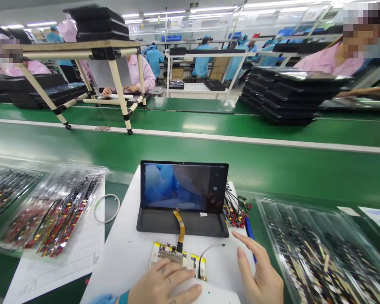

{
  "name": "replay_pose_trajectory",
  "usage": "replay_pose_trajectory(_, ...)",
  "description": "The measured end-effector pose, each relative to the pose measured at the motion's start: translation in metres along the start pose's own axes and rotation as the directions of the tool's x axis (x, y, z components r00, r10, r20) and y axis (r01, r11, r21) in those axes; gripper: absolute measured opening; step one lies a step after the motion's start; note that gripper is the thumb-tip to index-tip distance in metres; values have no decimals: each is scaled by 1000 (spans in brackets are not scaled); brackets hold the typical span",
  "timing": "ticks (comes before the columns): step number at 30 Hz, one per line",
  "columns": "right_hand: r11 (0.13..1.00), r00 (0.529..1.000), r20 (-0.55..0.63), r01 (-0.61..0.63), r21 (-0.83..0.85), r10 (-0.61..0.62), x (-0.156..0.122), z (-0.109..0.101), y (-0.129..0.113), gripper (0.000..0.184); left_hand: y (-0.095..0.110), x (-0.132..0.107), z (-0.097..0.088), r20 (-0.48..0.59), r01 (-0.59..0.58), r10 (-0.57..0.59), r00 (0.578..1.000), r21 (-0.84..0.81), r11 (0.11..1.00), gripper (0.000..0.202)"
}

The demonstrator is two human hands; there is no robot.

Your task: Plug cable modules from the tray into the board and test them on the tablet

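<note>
A small circuit board (178,256) with yellow tape lies on a white mat (126,249) before me. An orange flex ribbon (179,226) runs from it up to a lit display panel (183,187), which stands in a dark grey holder (182,223). My left hand (163,283) lies on the board's near edge with the fingers pressed down on it. My right hand (259,274) hovers open just right of the board, fingers stretched out, next to a blue pen (249,232). A thin black wire (209,250) curls off the board's right end.
Clear plastic trays of small boards lie at left (50,211) and right (323,249). A bundle of red-tipped wires (234,209) sits right of the holder. A green conveyor (209,147) runs across; beyond it stand stacked black trays (288,95), a rack (91,55) and seated workers.
</note>
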State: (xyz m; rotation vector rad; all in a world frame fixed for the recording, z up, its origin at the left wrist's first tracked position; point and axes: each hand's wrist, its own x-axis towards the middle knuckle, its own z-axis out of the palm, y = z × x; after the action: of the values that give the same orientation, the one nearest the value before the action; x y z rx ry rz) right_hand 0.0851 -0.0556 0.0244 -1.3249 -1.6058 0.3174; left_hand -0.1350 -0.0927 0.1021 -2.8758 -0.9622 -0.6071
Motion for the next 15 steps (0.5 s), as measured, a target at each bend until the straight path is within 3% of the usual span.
replay_pose_trajectory(7,999,999,37,34,5,-34,23,1,0,29,-1,-3,0,54,-34,34,998,4,999,21)
replay_pose_trajectory(11,999,998,52,45,-23,-44,47,13,8,40,-2,-6,7,-2,-55,55,998,38,998,23)
replay_pose_trajectory(15,983,989,61,140,-117,-133,75,30,14,46,-7,-7,12,-69,-70,79,994,121,990,26)
